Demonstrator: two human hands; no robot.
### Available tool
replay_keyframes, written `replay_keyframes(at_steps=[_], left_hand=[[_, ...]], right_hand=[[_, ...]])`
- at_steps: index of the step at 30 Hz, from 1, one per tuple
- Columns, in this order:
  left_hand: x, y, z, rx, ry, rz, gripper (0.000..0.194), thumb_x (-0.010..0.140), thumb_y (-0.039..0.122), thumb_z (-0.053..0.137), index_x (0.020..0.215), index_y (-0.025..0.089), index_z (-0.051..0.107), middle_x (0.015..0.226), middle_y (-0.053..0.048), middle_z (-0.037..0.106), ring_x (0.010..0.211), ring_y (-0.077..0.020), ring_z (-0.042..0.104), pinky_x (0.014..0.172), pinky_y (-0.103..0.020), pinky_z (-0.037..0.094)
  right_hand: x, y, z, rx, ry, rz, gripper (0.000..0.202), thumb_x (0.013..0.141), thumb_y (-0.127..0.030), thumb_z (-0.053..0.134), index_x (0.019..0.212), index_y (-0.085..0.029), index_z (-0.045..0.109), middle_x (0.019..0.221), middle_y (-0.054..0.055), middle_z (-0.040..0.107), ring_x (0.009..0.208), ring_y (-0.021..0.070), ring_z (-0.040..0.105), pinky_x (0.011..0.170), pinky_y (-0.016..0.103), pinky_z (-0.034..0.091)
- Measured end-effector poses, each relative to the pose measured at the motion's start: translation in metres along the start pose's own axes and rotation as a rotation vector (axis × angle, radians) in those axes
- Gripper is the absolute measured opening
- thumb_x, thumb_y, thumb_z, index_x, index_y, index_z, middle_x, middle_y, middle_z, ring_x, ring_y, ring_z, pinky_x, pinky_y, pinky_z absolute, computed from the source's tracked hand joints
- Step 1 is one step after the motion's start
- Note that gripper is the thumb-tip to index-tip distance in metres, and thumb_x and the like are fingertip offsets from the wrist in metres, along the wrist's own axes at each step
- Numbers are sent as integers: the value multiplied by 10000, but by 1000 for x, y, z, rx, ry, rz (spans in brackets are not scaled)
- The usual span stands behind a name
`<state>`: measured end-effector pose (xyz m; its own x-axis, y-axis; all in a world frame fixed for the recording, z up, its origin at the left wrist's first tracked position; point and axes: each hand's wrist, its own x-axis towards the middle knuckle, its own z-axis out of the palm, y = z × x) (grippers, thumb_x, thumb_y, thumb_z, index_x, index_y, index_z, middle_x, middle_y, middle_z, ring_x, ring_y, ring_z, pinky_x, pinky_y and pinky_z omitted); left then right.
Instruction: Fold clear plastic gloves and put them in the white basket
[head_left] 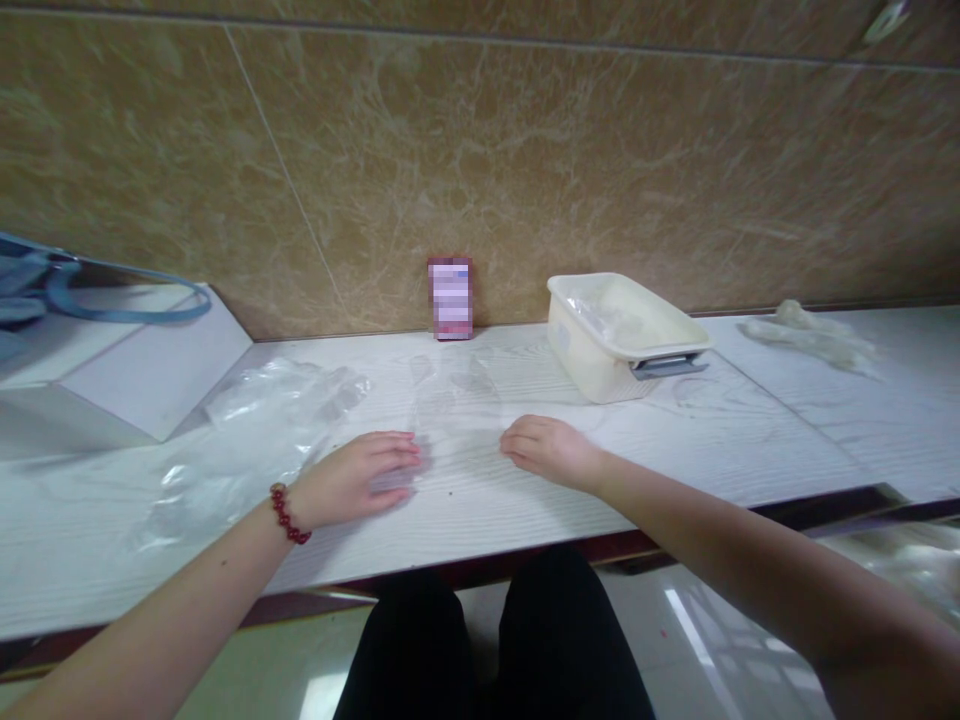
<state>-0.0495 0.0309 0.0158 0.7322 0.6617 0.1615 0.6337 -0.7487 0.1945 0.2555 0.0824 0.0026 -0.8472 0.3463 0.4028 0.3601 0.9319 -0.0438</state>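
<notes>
A thin clear plastic bag (pixel 455 395) lies on the white wood-grain table between my hands. My left hand (pixel 367 477), with a red bead bracelet (pixel 289 514) on the wrist, rests at the bag's left edge, fingers extended and thumb apart. At its right edge is my right hand (pixel 551 450), its fingers curled together; whatever they may pinch is too small to see. Left of my left hand spreads a pile of clear plastic bags (pixel 255 435). A cream plastic bin (pixel 592 355) with clear plastic inside stands beyond my right hand.
Against the tiled wall a phone (pixel 451 300) stands upright. A white box (pixel 157 370) and a blue strap (pixel 135 312) are at the left. Crumpled translucent plastic (pixel 810 335) lies far right. The table's front edge (pixel 480 568) runs above my knees.
</notes>
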Motion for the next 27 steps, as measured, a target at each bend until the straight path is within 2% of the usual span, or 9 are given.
replay_keyframes(at_steps=[5, 8, 10, 13, 16, 19, 23, 27], left_hand=[[10, 5, 9, -19, 120, -120, 369, 735, 367, 521, 1078, 231, 533, 1086, -38, 575, 1046, -178, 488, 912, -337, 393], [18, 6, 13, -26, 175, -188, 256, 759, 326, 482, 965, 205, 575, 1025, -42, 600, 989, -167, 522, 875, -315, 416], [23, 7, 14, -40, 184, -218, 190, 779, 286, 439, 857, 199, 589, 987, -35, 615, 951, -156, 543, 851, -300, 427], [27, 9, 10, -81, 214, -299, 174, 789, 281, 413, 824, 198, 561, 950, -27, 626, 895, -149, 566, 820, -291, 438], [29, 11, 5, -141, 249, -377, 177, 795, 299, 403, 864, 197, 531, 932, -27, 627, 866, -152, 575, 780, -282, 448], [30, 10, 3, -200, 268, -407, 189, 798, 307, 397, 889, 195, 519, 941, -33, 623, 873, -160, 574, 749, -277, 453], [32, 7, 6, -268, 288, -396, 193, 802, 304, 393, 912, 194, 507, 948, -41, 620, 879, -162, 574, 772, -288, 440], [38, 0, 10, -374, 354, -430, 157, 811, 307, 385, 888, 196, 465, 977, -54, 613, 888, -160, 572, 776, -300, 435]], right_hand=[[7, -1, -1, 173, 77, 315, 149, 808, -212, 430, 865, -159, 557, 822, 50, 619, 743, 122, 560, 689, 239, 448], [13, -2, -6, 237, 61, 449, 138, 803, -216, 423, 883, -169, 526, 789, 33, 615, 628, 109, 552, 616, 239, 448], [15, -1, -9, 273, 54, 452, 144, 811, -219, 401, 893, -178, 512, 804, 31, 614, 644, 110, 558, 624, 243, 449], [14, 7, -10, 279, 73, 357, 196, 796, -253, 433, 968, -184, 497, 956, 57, 594, 872, 137, 555, 776, 281, 435], [11, 19, -4, 195, 64, 317, 480, 723, -325, 543, 1158, -173, 408, 1174, 96, 497, 1131, 194, 413, 934, 355, 340], [11, 31, 8, 146, -9, 370, 651, 701, -357, 565, 1264, -155, 307, 1276, 119, 408, 1219, 224, 307, 971, 391, 293], [24, 43, 22, 165, -133, 412, 561, 755, -341, 505, 1247, -118, 356, 1267, 153, 420, 1207, 223, 334, 961, 375, 303], [38, 52, 29, 205, -176, 391, 323, 809, -237, 416, 1118, -194, 502, 1216, 69, 495, 1185, 187, 371, 969, 377, 276]])
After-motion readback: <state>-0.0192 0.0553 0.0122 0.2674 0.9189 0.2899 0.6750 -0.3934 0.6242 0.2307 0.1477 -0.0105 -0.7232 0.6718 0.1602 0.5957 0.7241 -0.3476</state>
